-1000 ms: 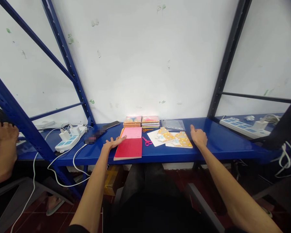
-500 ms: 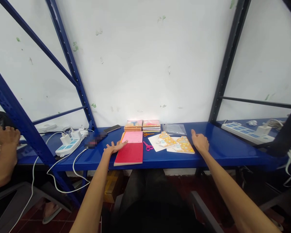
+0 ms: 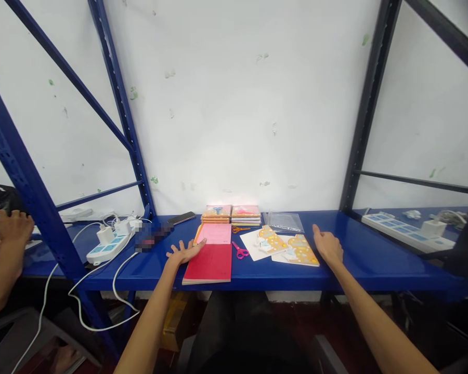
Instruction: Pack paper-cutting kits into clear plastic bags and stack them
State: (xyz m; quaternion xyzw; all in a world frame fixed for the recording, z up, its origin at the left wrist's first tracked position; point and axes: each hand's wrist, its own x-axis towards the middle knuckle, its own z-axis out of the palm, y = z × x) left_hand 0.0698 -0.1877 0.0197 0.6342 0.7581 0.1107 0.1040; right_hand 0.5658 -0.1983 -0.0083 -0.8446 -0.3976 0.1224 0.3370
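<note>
My left hand [image 3: 185,253] lies with its fingers spread, the thumb reaching over the left edge of a red booklet [image 3: 209,264] and a pink sheet [image 3: 215,234] behind it. My right hand [image 3: 328,246] rests on its side on the blue table [image 3: 359,246], fingers curled in and thumb sticking out, with nothing visible in it. Just left of that hand are two yellow patterned cards [image 3: 302,249] on white paper [image 3: 252,244]. Pink scissors [image 3: 241,252] lie between the booklet and the paper, with orange scissors [image 3: 241,229] farther back.
Two stacks of small booklets [image 3: 245,214] stand near the wall, a clear plastic sleeve [image 3: 286,222] to their right. On the left are a phone [image 3: 182,217], a power strip [image 3: 107,248] and white cables. Shelf posts [image 3: 119,104] flank the table. A co-worker's hand [image 3: 13,227] is at far left.
The head camera has tilted up a little, so the table sits lower in view. My hands and the things on the table hold the same places.
</note>
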